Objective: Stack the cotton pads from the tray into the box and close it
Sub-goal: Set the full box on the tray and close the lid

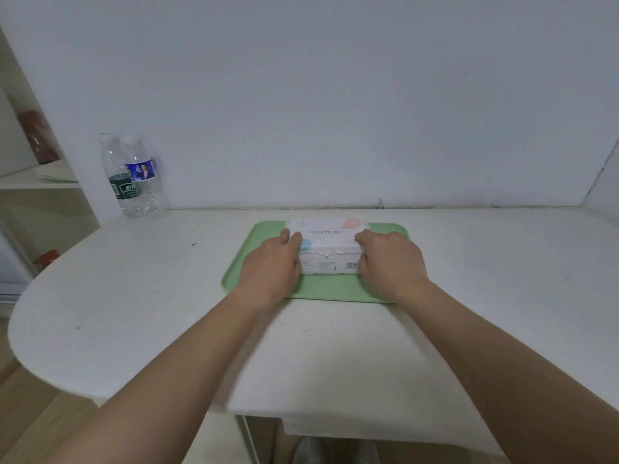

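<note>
A white box [328,242] printed "COSMETIC PUFF" sits on a light green tray [321,289] on the white table. Its lid lies down over the top, and a thin line of white cotton pads [330,252] shows at the front seam. My left hand [271,266] grips the box's left end, fingers on the lid and thumb on the front. My right hand [388,262] grips the right end the same way. No loose pads show on the bare part of the tray.
Two clear plastic bottles [134,179] stand at the table's back left against the wall. A shelf unit [37,182] stands further left. The table's front edge [301,416] is close to me, with shoes visible below.
</note>
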### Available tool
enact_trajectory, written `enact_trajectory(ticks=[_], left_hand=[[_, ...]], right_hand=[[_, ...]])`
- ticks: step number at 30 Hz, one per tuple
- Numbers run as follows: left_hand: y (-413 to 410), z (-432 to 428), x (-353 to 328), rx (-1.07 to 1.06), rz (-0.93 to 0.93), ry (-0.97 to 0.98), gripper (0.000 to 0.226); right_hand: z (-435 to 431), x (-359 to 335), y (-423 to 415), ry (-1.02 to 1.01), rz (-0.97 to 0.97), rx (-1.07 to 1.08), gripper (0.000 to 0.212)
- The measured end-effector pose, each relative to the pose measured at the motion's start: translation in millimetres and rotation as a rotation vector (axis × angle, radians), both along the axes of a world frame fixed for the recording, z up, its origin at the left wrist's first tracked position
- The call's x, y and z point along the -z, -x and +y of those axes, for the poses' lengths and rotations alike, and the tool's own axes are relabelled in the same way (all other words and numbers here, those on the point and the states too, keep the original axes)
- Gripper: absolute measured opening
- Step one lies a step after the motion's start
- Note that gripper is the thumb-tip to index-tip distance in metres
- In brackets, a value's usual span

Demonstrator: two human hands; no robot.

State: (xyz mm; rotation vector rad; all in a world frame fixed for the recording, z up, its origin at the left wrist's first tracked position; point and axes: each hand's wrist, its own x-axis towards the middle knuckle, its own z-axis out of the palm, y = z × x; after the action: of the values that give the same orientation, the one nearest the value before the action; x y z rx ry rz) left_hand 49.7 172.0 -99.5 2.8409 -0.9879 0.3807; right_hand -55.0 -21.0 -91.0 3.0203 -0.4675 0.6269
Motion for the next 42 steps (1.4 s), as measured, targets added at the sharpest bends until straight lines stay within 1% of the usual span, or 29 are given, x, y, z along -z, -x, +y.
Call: enact_trajectory(ticks=[3,5,7,9,15,22,25,27,30,33,35,38,40,42], left_hand=[[1.3,-0.8,-15.7,0.002,0.131,-0.032,0.056],[4.9,0.2,-34.3,-0.015,0.210,0.016,0.059],[9.3,0.6,-55.7,-0.034,0.244,0.097,0.067],[13.8,-0.7,-75.1,-0.039,0.236,0.134,0.070],[34.6,0.7,-107.1,-0.046,0.201,0.130,0.071],[45.0,10.3,-119.6,-0.046,0.196,0.117,0.072],[42.8,16.3,-119.2,-0.041,0.191,0.123,0.068],[39.2,20.9,-115.3,-0.024,0.195,0.095,0.063],[32.6,24.1,-96.1,0.026,0.213,0.021,0.060],[23.4,21.0,-64.0,0.024,0.208,-0.002,0.070],[17.3,16.4,-45.8,-0.015,0.230,0.104,0.081],[4.3,6.0,-26.5,-0.057,0.420,0.408,0.097],[-6.2,-2.4,-16.5,-0.032,0.501,0.547,0.106],[-15.6,-10.4,-7.4,-0.014,0.512,0.645,0.111]], right_hand=[[2.5,-19.0,-4.2,-0.042,0.121,0.008,0.026],[4.3,-34.7,-5.1,-0.041,0.184,0.002,0.042],[6.6,-49.6,-3.3,-0.083,0.180,0.005,0.053],[8.8,-63.3,-0.6,-0.115,0.151,0.003,0.059],[17.0,-93.8,11.9,-0.095,0.139,0.017,0.062],[22.3,-111.3,24.7,-0.067,0.120,0.026,0.063],[18.4,-112.3,27.2,-0.067,0.114,0.027,0.061],[15.2,-110.1,27.2,-0.101,0.137,-0.005,0.058],[12.1,-92.4,24.7,-0.177,0.253,-0.105,0.056],[8.7,-57.3,19.2,-0.189,0.325,-0.073,0.060],[3.8,-36.4,14.8,-0.251,0.291,-0.018,0.066],[-3.3,-14.5,1.8,-0.514,0.165,0.007,0.076],[-5.6,-4.4,-7.3,-0.649,0.053,-0.050,0.074],[-3.6,3.1,-13.7,-0.735,-0.032,-0.096,0.071]])
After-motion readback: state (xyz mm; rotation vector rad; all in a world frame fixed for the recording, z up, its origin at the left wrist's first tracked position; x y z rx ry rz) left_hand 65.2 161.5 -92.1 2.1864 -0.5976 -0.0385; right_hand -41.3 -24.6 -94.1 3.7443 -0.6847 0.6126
